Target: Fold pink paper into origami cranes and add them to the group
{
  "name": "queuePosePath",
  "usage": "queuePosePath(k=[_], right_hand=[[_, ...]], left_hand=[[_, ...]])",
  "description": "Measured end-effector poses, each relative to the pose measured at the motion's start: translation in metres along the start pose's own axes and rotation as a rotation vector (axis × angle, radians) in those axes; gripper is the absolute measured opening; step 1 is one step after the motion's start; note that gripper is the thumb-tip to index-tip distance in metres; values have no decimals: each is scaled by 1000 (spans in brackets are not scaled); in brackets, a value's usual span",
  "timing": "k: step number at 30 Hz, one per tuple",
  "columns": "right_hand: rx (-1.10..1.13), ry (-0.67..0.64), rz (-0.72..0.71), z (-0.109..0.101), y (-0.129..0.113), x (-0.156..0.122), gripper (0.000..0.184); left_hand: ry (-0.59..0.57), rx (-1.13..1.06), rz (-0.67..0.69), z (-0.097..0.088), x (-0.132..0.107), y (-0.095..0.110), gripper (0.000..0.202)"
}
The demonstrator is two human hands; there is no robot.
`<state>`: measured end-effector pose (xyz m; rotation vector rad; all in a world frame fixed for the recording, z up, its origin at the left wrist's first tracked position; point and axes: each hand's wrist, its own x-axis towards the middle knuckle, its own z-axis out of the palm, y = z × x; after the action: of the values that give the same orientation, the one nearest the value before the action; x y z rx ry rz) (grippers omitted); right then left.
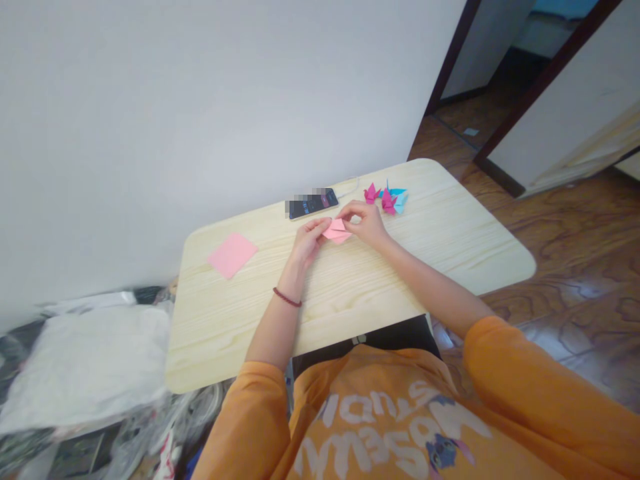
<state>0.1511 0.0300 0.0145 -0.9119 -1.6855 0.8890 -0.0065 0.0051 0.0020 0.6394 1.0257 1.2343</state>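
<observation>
A partly folded piece of pink origami paper [338,231] is held between both hands, just above the middle of the table. My left hand [311,241] pinches its left edge with the thumb on top. At the right edge, my right hand [364,223] grips the paper between thumb and fingertips. Past my right hand stand several folded paper cranes: a magenta crane [371,193], another magenta crane [389,201] and blue ones [399,197] close together. A flat square of pink paper [233,255] lies to the left, apart from my hands.
A phone [314,203] with a lit screen and a cable lies at the table's back edge by the white wall [240,107]. The pale wooden table [220,333] has rounded corners. White bags [95,360] are piled at left; a doorway opens at right.
</observation>
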Motion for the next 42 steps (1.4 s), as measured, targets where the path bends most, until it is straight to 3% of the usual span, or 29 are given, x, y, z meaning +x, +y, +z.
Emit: queuePosePath(k=[7, 12, 16, 23, 29, 37, 42], right_hand=[[76, 18, 21, 7, 7, -2, 12], [104, 59, 184, 10, 10, -1, 24], [60, 132, 232, 7, 14, 3, 24], [76, 249, 284, 8, 24, 8, 15], [-22, 253, 243, 8, 18, 5, 12], [65, 163, 198, 13, 18, 2, 9], [82, 108, 207, 11, 15, 2, 7]], left_hand=[[-8, 20, -1, 0, 0, -2, 13], [40, 110, 172, 1, 2, -8, 16], [28, 194, 318, 3, -1, -8, 12], [-43, 173, 217, 13, -13, 1, 20], [-101, 133, 224, 10, -7, -8, 16], [71, 2, 201, 8, 2, -16, 21], [116, -48, 213, 6, 2, -12, 48]])
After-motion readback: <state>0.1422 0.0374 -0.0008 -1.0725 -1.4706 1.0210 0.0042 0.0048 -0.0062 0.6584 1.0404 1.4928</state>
